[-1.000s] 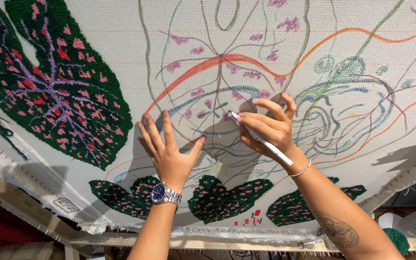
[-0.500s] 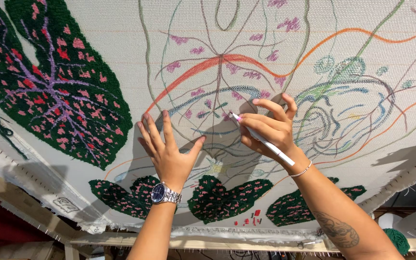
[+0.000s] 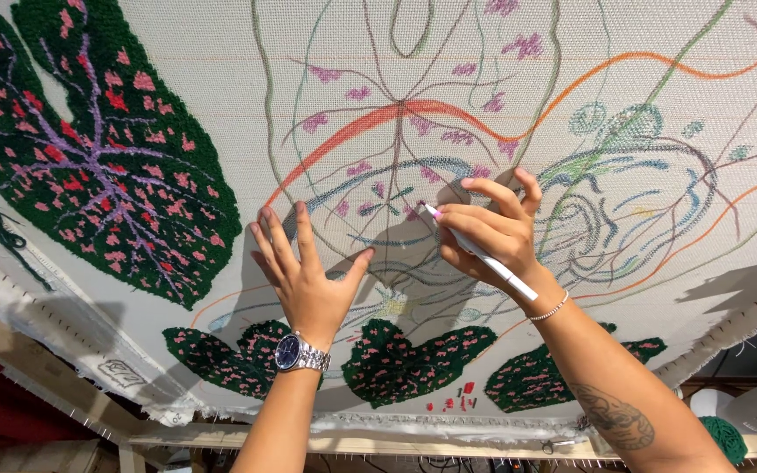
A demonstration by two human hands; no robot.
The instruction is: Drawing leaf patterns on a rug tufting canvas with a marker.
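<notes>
Fingers of the left hand [image 3: 307, 280] lie spread and flat against the stretched backing cloth [image 3: 221, 79], palm pressed to the weave near the middle of the cloth, a little above its lower edge, thumb angled out to the right; a silver wristwatch [image 3: 298, 353] with a dark dial sits on that wrist. Just beside it, the right hand [image 3: 488, 236] pinches a white marker [image 3: 482, 255] between thumb and curled fingers, its pink tip touching the cloth among the drawn orange, green and blue outlines at the centre. A thin beaded bracelet [image 3: 551, 308] circles the right wrist (a tattoo shows further down the forearm). Toward the cloth's left edge spreads a large tufted leaf [image 3: 89, 158], dark green with pink spots and purple veins. Three smaller tufted leaves [image 3: 413, 359] in the same colours line the lower edge, above the wooden frame [image 3: 378, 445].
</notes>
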